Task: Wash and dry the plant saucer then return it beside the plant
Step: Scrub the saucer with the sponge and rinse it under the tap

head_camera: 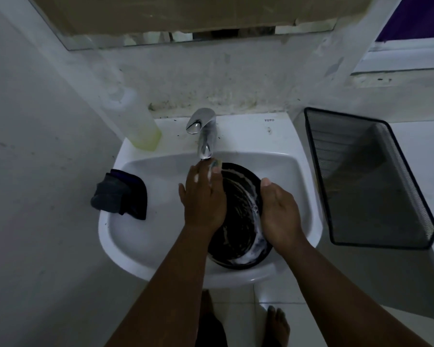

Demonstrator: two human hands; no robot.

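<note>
A black plant saucer [238, 221], streaked with suds, lies tilted in the white sink [140, 236]. The right hand [280, 214] curls round its rim to steady it; the left hand [203, 196] pinches a sponge [216, 166] beneath the tap [202, 132], probably for wetting.

One text can be read: the brand "TOTO" in small dark capitals, printed on the white sink [248, 126]. It stands on the flat back ledge near the sink's back right corner, to the right of the tap [202, 131] and close to the wall. The bottle [140, 121] at the back left corner shows no readable label.
</note>
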